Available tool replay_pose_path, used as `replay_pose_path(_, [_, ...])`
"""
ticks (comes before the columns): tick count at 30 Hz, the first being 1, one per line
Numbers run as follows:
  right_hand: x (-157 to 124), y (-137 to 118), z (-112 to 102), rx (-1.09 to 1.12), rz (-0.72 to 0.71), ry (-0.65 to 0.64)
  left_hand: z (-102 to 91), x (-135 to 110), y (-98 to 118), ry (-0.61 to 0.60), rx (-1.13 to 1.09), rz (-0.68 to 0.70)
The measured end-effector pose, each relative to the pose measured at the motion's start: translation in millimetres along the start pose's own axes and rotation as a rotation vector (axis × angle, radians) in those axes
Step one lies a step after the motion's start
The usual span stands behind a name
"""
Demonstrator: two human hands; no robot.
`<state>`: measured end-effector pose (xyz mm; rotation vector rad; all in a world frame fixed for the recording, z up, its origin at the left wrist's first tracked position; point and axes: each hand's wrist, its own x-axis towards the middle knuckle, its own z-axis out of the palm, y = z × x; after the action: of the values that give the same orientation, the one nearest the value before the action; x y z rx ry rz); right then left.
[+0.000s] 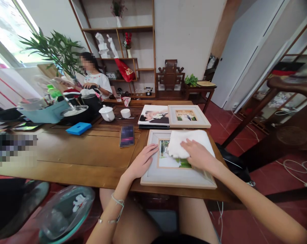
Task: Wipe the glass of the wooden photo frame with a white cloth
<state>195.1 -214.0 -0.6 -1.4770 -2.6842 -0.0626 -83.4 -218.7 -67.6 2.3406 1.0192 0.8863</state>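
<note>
A light wooden picture frame (180,178) with a wide pale mat lies flat near the table's right end. Inside it is a photo (163,154) with greenery and something white, partly covered by a white cloth (177,145). My right hand (195,152) rests on the cloth, fingers bent over it and pressing it against the frame's face. Flat on the frame's left side lies my left hand (144,159), its fingers stretched out and nothing in them. Just beyond are a second framed photo (186,116) and a photo panel (153,115), side by side.
A phone (127,136) lies left of the frame. Further left are a blue block (78,128), a lidded white cup (107,113), a small white cup (125,113) and a light-blue bin (45,112). A person (96,78) sits across the table. A lined waste bin (66,210) stands below.
</note>
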Motion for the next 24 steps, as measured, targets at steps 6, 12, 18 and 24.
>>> replay_pose_path(6, [-68, -56, -30, 0.23, -0.21, -0.189, 1.1, 0, 0, -0.013, 0.011, -0.012])
replay_pose_path(12, [-36, -17, 9, 0.249, -0.185, 0.003, -1.3, 1, 2, -0.027, 0.025, -0.007])
replay_pose_path(18, [29, 39, 19, 0.034, 0.048, 0.107, -1.4, 1, 1, -0.032, 0.024, -0.004])
replay_pose_path(24, [19, 22, 2, 0.013, 0.011, 0.018, -0.9, 1, 0, -0.039, 0.027, -0.009])
